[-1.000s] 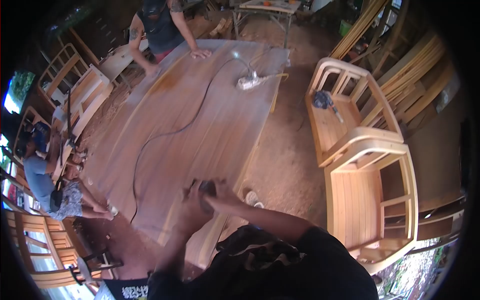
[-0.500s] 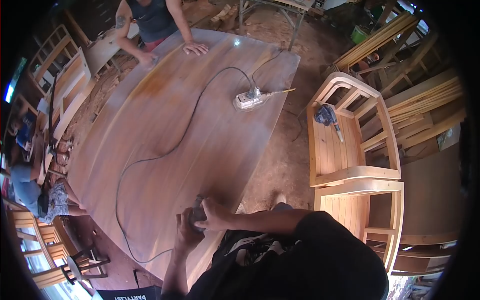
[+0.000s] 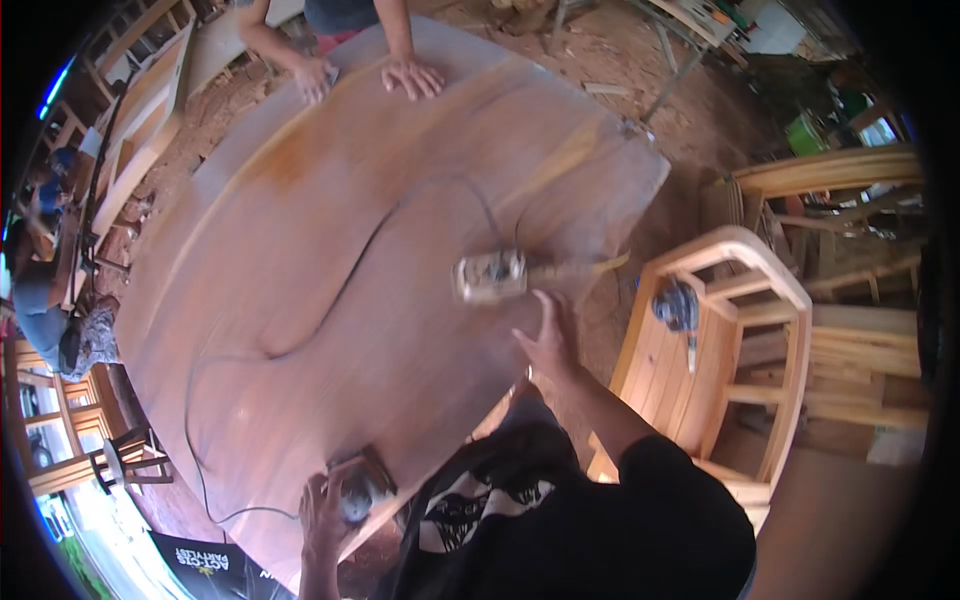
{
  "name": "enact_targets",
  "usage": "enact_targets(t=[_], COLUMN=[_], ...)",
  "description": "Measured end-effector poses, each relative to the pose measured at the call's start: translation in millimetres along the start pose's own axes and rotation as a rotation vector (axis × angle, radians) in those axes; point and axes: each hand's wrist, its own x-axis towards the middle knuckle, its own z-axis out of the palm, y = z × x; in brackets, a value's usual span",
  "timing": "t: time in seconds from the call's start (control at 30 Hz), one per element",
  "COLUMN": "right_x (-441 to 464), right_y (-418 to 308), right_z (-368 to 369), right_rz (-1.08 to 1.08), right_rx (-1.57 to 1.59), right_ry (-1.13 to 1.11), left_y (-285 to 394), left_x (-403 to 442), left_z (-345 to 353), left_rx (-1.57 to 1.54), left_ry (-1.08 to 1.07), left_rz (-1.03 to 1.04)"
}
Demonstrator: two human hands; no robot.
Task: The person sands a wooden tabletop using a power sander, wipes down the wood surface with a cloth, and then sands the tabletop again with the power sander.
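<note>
My left hand [image 3: 320, 508] is wrapped round the body of a corded power sander [image 3: 368, 478], at the near edge of a large wooden tabletop [image 3: 330, 220]. Its black cord [image 3: 345, 290] curves across the wood to a white extension socket [image 3: 490, 278]. My right hand [image 3: 548, 338] is stretched out close below that socket, fingers spread and holding nothing; I see a small gap between them. Motion blurs the socket and its plugs.
Across the tabletop, a co-worker's hands [image 3: 412, 78] rest on the wood, one with a small pad. To the right, a wooden bench frame [image 3: 735, 375] holds a blue power tool [image 3: 677, 305]. A dark stool [image 3: 130, 460] and another person [image 3: 50, 310] are at the left.
My right hand has left the sander and moved forward to the socket, opening. The sander, in my left hand, now sits nearer the tabletop's near edge. The view has shifted.
</note>
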Motion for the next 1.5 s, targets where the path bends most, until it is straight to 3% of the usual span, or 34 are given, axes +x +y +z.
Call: enact_targets(t=[0.1, 0.3, 0.53, 0.6, 0.67, 0.73, 0.77, 0.93, 1.07, 1.2, 1.37, 1.4, 1.5], right_x=[70.0, 122.1, 195.7, 251.2, 286.8, 317.6, 333.9, 443.5, 504.1, 548.9, 594.4, 599.2, 601.9], right_y=[67.8, 139.0, 173.9, 214.0, 255.3, 298.4, 327.5, 370.6, 353.3, 330.3, 218.8, 205.1, 145.7], right_z=[-31.5, -14.4, -29.5, -55.4, -73.8, -90.5, -90.3, -115.9, -89.9, -16.1, 75.4, 103.8, 145.0], right_rz=[-0.083, -0.31, -0.377, -0.26, 0.003, -0.205, -0.182, -0.161, -0.28, -0.407, -0.425, -0.58, -0.709], right_rx=[-0.118, -0.002, 0.038, -0.04, -0.001, -0.228, -0.255, -0.382, -0.487, -0.347, -0.224, -0.12, -0.016], right_ry=[-0.205, -0.545, -0.477, -0.466, -0.478, -0.173, -0.091, -0.255, -0.284, -0.209, -0.346, -0.168, -0.224], left_y=[30.7, 94.6, 129.2, 135.2, 137.7, 138.4, 138.6, 136.0, 140.2, 152.4, 155.3, 154.9, 157.0], left_x=[35.7, 117.0, 162.3, 169.9, 168.6, 167.9, 167.0, 166.0, 169.6, 176.4, 173.0, 170.9, 167.5], left_z=[17.6, 11.3, 15.6, 15.3, 16.4, 19.8, 22.4, 20.9, 22.2, 18.2, 19.4, 21.4, 24.0], left_rx=[0.004, -0.033, -0.043, -0.05, -0.067, -0.094, -0.098, -0.131, -0.112, -0.09, -0.12, -0.116, -0.124], left_ry=[0.082, 0.098, 0.162, 0.19, 0.209, 0.254, 0.259, 0.262, 0.252, 0.231, 0.246, 0.245, 0.221], left_rz=[-0.043, -0.107, -0.177, -0.221, -0.261, -0.315, -0.33, -0.37, -0.382, -0.389, -0.419, -0.431, -0.483])
